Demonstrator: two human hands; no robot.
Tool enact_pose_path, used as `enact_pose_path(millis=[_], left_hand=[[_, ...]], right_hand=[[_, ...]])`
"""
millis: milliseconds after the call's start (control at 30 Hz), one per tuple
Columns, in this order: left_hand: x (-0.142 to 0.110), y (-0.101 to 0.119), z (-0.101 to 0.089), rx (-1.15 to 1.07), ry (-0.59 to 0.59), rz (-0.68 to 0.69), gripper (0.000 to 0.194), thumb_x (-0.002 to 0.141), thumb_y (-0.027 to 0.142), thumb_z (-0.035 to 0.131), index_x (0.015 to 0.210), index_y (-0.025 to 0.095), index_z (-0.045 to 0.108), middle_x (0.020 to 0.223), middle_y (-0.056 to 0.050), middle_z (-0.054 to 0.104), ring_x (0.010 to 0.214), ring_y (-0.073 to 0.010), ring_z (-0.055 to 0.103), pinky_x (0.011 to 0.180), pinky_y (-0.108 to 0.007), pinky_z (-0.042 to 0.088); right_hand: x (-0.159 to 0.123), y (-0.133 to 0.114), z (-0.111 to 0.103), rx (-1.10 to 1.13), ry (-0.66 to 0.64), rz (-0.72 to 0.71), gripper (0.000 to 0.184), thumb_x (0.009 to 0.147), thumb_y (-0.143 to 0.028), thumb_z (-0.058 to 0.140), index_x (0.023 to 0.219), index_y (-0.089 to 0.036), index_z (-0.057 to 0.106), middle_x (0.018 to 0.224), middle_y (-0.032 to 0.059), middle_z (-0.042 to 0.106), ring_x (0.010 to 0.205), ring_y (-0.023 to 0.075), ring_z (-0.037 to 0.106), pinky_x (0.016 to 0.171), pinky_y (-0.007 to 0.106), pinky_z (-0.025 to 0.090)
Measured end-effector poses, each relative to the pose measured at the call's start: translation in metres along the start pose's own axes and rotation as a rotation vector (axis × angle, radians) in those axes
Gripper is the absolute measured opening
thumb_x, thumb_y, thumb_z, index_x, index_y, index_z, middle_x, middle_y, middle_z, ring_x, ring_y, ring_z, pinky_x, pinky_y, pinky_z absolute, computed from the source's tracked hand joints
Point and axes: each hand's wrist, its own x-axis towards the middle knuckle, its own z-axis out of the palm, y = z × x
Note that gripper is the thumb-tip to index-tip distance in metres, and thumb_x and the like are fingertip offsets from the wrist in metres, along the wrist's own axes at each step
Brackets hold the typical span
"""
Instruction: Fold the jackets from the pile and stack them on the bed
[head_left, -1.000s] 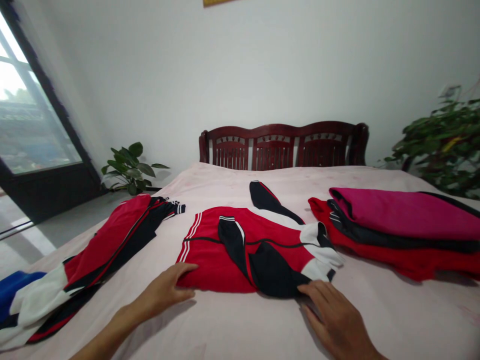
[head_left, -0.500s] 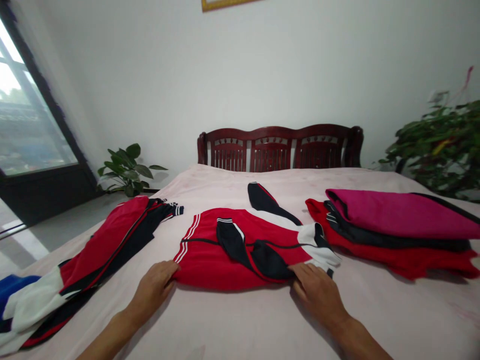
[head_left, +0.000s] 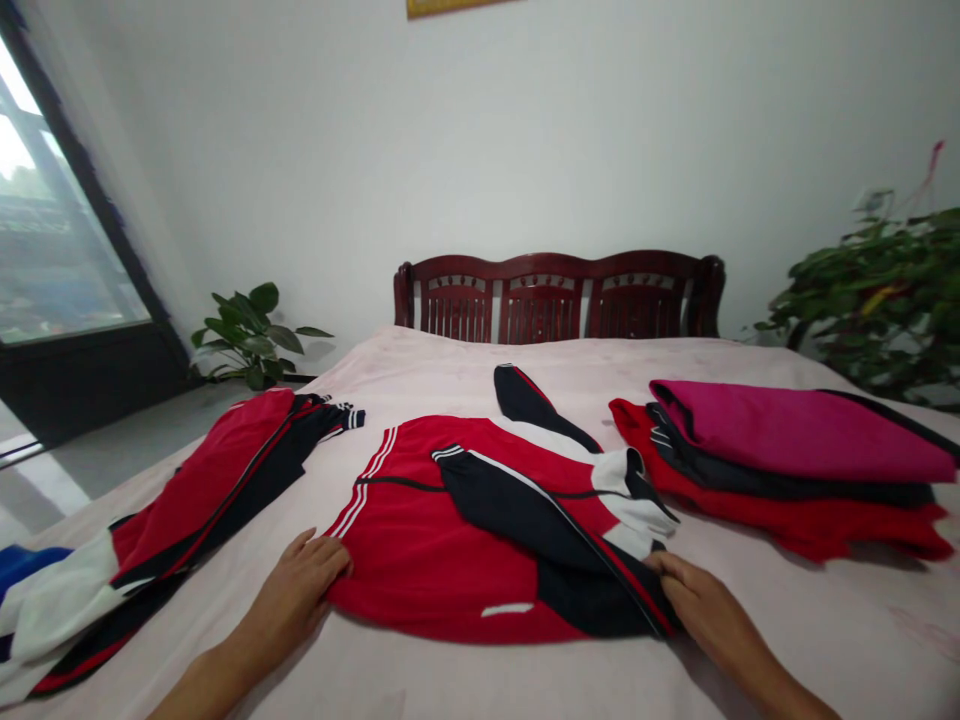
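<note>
A red, navy and white track jacket [head_left: 442, 560] lies spread on the bed, its striped hem to the left and its white collar to the right. At the near corner of the hem, my left hand [head_left: 311, 572] has its fingers closed on the red fabric. My right hand [head_left: 694, 600] pinches the jacket's near edge by the shoulder, close to the collar. The near navy sleeve [head_left: 510, 500] is laid back across the body, its striped cuff over the middle. Beyond the jacket, the far sleeve [head_left: 525, 400] stretches out on the sheet.
Another red, navy and white garment [head_left: 217, 490] lies at the left beside a blue piece [head_left: 30, 568]. Folded clothes [head_left: 810, 430] in magenta, dark and red are stacked at the right. The pink bedsheet [head_left: 480, 685] runs back to a wooden headboard [head_left: 540, 295].
The jacket's near side has come toward me and flattened out. My right hand moved right to the shoulder, my left slightly nearer. The near sleeve, bunched before, now lies straighter.
</note>
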Motion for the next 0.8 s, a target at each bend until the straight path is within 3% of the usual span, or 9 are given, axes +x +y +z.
enact_pose_path(millis=[133, 233, 333, 400, 500, 567, 667, 800], left_hand=[[0.0, 0.02, -0.005, -0.037, -0.046, 0.137, 0.054, 0.064, 0.004, 0.049, 0.11, 0.03, 0.059, 0.122, -0.003, 0.063, 0.125, -0.0251, 0.05, 0.115, -0.048, 0.023], [-0.001, 0.029, 0.0, -0.104, -0.058, 0.184, 0.055, 0.065, 0.003, 0.047, 0.113, 0.028, 0.057, 0.124, -0.005, 0.062, 0.121, -0.0244, 0.051, 0.108, -0.041, 0.034], [-0.001, 0.029, 0.004, -0.13, -0.08, 0.131, 0.039, 0.071, 0.005, 0.046, 0.102, 0.024, 0.058, 0.107, -0.006, 0.065, 0.101, -0.023, 0.058, 0.092, -0.037, 0.044], [-0.001, 0.027, 0.003, -0.109, -0.082, 0.086, 0.031, 0.073, 0.006, 0.046, 0.097, 0.023, 0.057, 0.099, -0.006, 0.065, 0.092, -0.0225, 0.058, 0.084, -0.037, 0.046], [-0.001, 0.026, -0.002, -0.086, -0.063, 0.072, 0.032, 0.07, 0.005, 0.047, 0.096, 0.022, 0.056, 0.098, -0.005, 0.064, 0.093, -0.0223, 0.057, 0.089, -0.039, 0.044], [-0.001, 0.026, -0.004, -0.094, -0.058, 0.087, 0.036, 0.069, 0.003, 0.048, 0.098, 0.023, 0.057, 0.098, -0.004, 0.064, 0.095, -0.0216, 0.057, 0.095, -0.04, 0.041], [-0.001, 0.022, -0.002, -0.114, -0.033, 0.102, 0.028, 0.08, 0.009, 0.05, 0.101, 0.025, 0.059, 0.102, -0.004, 0.066, 0.097, -0.0212, 0.059, 0.098, -0.04, 0.039], [0.008, 0.009, 0.001, -0.154, -0.022, 0.13, 0.015, 0.093, 0.024, 0.05, 0.102, 0.027, 0.063, 0.101, -0.003, 0.069, 0.095, -0.0198, 0.062, 0.099, -0.037, 0.04]], right_hand=[[-0.013, -0.028, -0.001, -0.071, -0.065, 0.062, 0.05, 0.084, -0.048, 0.044, 0.127, -0.029, 0.064, 0.122, 0.0062, 0.07, 0.109, 0.0288, 0.067, 0.087, 0.041, 0.054], [-0.023, -0.049, 0.012, -0.261, -0.04, -0.063, 0.068, 0.079, -0.05, 0.058, 0.142, -0.026, 0.049, 0.131, 0.0103, 0.064, 0.112, 0.0325, 0.065, 0.086, 0.044, 0.054], [-0.024, -0.052, 0.019, -0.364, -0.013, -0.108, 0.056, 0.087, -0.038, 0.045, 0.141, -0.026, 0.048, 0.135, 0.0071, 0.062, 0.113, 0.027, 0.065, 0.086, 0.038, 0.054], [-0.021, -0.047, 0.014, -0.416, -0.026, 0.023, 0.05, 0.091, -0.032, 0.033, 0.137, -0.026, 0.05, 0.13, 0.0058, 0.065, 0.108, 0.0239, 0.068, 0.081, 0.035, 0.054], [-0.016, -0.035, 0.003, -0.452, -0.092, 0.179, 0.049, 0.092, -0.03, 0.029, 0.134, -0.023, 0.053, 0.125, 0.0079, 0.068, 0.105, 0.0239, 0.068, 0.079, 0.034, 0.052], [-0.017, -0.03, 0.0, -0.424, -0.094, 0.163, 0.049, 0.093, -0.033, 0.029, 0.133, -0.021, 0.053, 0.128, 0.0093, 0.066, 0.113, 0.0242, 0.064, 0.086, 0.035, 0.051], [-0.024, -0.029, 0.005, -0.418, -0.036, 0.089, 0.056, 0.092, -0.045, 0.036, 0.14, -0.02, 0.047, 0.127, 0.011, 0.066, 0.115, 0.0277, 0.062, 0.09, 0.039, 0.05], [-0.018, -0.036, 0.01, -0.398, 0.03, -0.053, 0.049, 0.09, -0.03, 0.037, 0.136, -0.026, 0.051, 0.13, 0.0047, 0.063, 0.114, 0.0226, 0.062, 0.086, 0.033, 0.051]])
